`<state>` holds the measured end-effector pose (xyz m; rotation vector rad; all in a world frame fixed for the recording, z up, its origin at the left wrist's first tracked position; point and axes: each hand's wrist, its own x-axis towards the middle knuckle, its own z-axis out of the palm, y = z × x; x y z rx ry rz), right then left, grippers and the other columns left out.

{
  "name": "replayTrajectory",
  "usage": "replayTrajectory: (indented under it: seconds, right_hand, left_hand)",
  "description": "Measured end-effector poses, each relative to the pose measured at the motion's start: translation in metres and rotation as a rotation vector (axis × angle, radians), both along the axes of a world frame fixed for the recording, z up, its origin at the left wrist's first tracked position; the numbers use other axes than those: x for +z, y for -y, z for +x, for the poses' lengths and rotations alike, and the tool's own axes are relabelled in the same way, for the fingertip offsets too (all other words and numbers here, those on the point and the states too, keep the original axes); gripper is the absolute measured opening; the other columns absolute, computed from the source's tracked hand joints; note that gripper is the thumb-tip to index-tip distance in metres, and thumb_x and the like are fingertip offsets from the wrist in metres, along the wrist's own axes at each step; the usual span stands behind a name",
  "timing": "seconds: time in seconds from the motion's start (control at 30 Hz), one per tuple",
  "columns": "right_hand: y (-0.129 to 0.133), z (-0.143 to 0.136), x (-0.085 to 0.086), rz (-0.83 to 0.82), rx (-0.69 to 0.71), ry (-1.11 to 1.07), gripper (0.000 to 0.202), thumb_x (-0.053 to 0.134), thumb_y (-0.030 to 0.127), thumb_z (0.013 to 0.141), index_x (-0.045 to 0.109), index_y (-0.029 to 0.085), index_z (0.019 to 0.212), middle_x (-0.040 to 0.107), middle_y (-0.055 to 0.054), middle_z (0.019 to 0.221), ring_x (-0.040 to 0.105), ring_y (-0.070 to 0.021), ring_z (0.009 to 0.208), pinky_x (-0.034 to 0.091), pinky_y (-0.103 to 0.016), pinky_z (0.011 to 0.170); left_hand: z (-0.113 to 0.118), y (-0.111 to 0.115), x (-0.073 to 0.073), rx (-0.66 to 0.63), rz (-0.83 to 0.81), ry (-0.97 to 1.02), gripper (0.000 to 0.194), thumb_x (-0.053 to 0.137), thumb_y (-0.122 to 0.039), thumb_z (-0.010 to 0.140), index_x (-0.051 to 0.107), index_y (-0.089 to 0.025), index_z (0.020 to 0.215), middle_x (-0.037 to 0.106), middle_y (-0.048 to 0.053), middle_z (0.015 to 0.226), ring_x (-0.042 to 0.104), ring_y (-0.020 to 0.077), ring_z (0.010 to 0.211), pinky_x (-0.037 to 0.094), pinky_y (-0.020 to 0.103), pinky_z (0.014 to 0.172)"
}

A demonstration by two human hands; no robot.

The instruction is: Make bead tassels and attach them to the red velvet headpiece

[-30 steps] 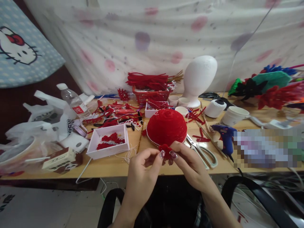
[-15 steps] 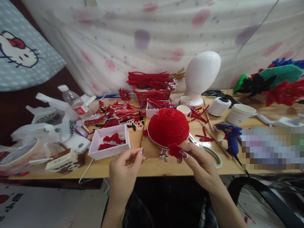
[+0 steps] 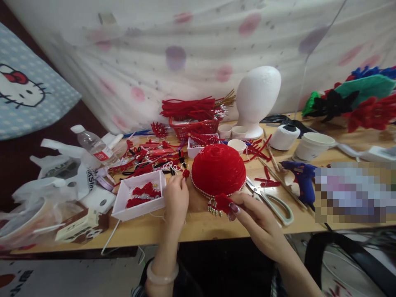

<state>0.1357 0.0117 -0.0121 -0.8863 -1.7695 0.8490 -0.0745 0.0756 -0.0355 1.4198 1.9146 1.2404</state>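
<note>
A round red cap (image 3: 218, 169) edged with pearly beads stands on the table, a short bead tassel (image 3: 214, 207) hanging at its front. My right hand (image 3: 252, 220) pinches a red velvet flower (image 3: 223, 203) at the cap's front rim. Left of the cap, my left hand (image 3: 177, 197) reaches over the table with its fingers drawn together beside a small red piece (image 3: 186, 173); whether they grip it I cannot make out. A white box (image 3: 140, 194) of red pieces and beads is just left of that hand.
Scissors (image 3: 274, 200) and a blue glue gun (image 3: 301, 177) lie to the right. Behind are a white foam head (image 3: 258, 99), paper cups (image 3: 237, 146), a thread cone (image 3: 284, 137) and a red basket (image 3: 194, 128). Plastic bags and a bottle (image 3: 94, 144) are at the left.
My left hand has moved forward and right, from in front of the cap to its left side. My right hand still holds the flower. The whole view has shifted slightly.
</note>
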Motion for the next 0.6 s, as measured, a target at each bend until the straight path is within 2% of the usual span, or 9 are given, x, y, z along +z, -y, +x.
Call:
replayTrajectory:
  seconds: [0.07, 0.13, 0.2, 0.3, 0.37, 0.43, 0.53, 0.6]
  right_hand:
    - [-0.001, -0.001, -0.003, -0.042, 0.016, -0.014, 0.020, 0.047, 0.029, 0.104, 0.063, 0.023, 0.092, 0.059, 0.002, 0.077, 0.057, -0.0129, 0.071, 0.045, -0.024, 0.066]
    - [-0.003, -0.002, -0.005, -0.084, 0.042, -0.037, 0.019, 0.047, 0.030, 0.104, 0.063, 0.024, 0.094, 0.060, 0.002, 0.079, 0.058, -0.0126, 0.072, 0.046, -0.024, 0.066]
    - [-0.004, -0.002, -0.006, -0.111, 0.056, -0.065, 0.019, 0.048, 0.031, 0.104, 0.063, 0.024, 0.096, 0.060, 0.002, 0.080, 0.058, -0.0124, 0.072, 0.046, -0.024, 0.066]
    - [-0.005, -0.001, -0.002, -0.116, 0.045, -0.099, 0.017, 0.050, 0.031, 0.103, 0.065, 0.024, 0.097, 0.060, 0.002, 0.079, 0.057, -0.0118, 0.073, 0.045, -0.023, 0.067]
    - [-0.004, -0.003, 0.002, -0.113, 0.046, -0.151, 0.017, 0.052, 0.031, 0.103, 0.066, 0.025, 0.095, 0.060, 0.002, 0.080, 0.056, -0.0112, 0.073, 0.046, -0.022, 0.068]
    - [-0.001, -0.006, 0.005, -0.135, 0.064, -0.251, 0.017, 0.053, 0.031, 0.102, 0.068, 0.025, 0.097, 0.064, 0.001, 0.089, 0.059, -0.0105, 0.074, 0.048, -0.022, 0.070]
    - [0.004, -0.016, 0.004, -0.236, 0.104, -0.426, 0.016, 0.058, 0.032, 0.100, 0.072, 0.026, 0.099, 0.069, -0.002, 0.106, 0.065, -0.0118, 0.087, 0.053, -0.022, 0.081]
    - [0.006, -0.023, 0.000, -0.315, 0.162, -0.536, 0.015, 0.061, 0.034, 0.099, 0.074, 0.027, 0.096, 0.072, -0.001, 0.106, 0.067, -0.0139, 0.096, 0.054, -0.024, 0.088]
  left_hand:
    - [-0.002, 0.010, 0.002, -0.035, -0.020, 0.103, 0.029, 0.053, -0.036, 0.093, 0.072, -0.014, 0.094, 0.067, 0.005, 0.068, 0.063, 0.0175, 0.054, 0.051, 0.029, 0.053]
    - [-0.003, 0.022, 0.006, -0.083, -0.032, 0.200, 0.043, 0.051, -0.048, 0.091, 0.072, -0.012, 0.099, 0.060, 0.001, 0.056, 0.056, 0.0157, 0.042, 0.045, 0.026, 0.042]
    - [-0.001, 0.034, 0.013, -0.122, -0.027, 0.264, 0.048, 0.052, -0.052, 0.088, 0.071, -0.011, 0.101, 0.058, -0.001, 0.053, 0.054, 0.0147, 0.039, 0.043, 0.025, 0.038]
    - [0.003, 0.051, 0.025, -0.168, -0.009, 0.298, 0.040, 0.058, -0.048, 0.086, 0.073, -0.013, 0.097, 0.064, 0.001, 0.059, 0.054, 0.0136, 0.038, 0.045, 0.025, 0.037]
    - [0.007, 0.062, 0.032, -0.170, 0.054, 0.261, 0.028, 0.063, -0.040, 0.084, 0.075, -0.016, 0.092, 0.074, 0.007, 0.081, 0.063, 0.0149, 0.050, 0.051, 0.025, 0.043]
    - [0.013, 0.073, 0.036, -0.154, 0.200, 0.122, 0.015, 0.064, -0.029, 0.084, 0.074, -0.018, 0.085, 0.076, 0.011, 0.104, 0.071, 0.0176, 0.070, 0.058, 0.027, 0.056]
    - [0.023, 0.085, 0.035, -0.172, 0.415, -0.117, 0.010, 0.063, -0.019, 0.086, 0.070, -0.019, 0.079, 0.077, 0.011, 0.113, 0.075, 0.0214, 0.091, 0.061, 0.031, 0.077]
    - [0.029, 0.091, 0.032, -0.226, 0.449, -0.136, 0.011, 0.065, -0.016, 0.086, 0.067, -0.020, 0.075, 0.077, 0.010, 0.118, 0.075, 0.0229, 0.099, 0.060, 0.034, 0.088]
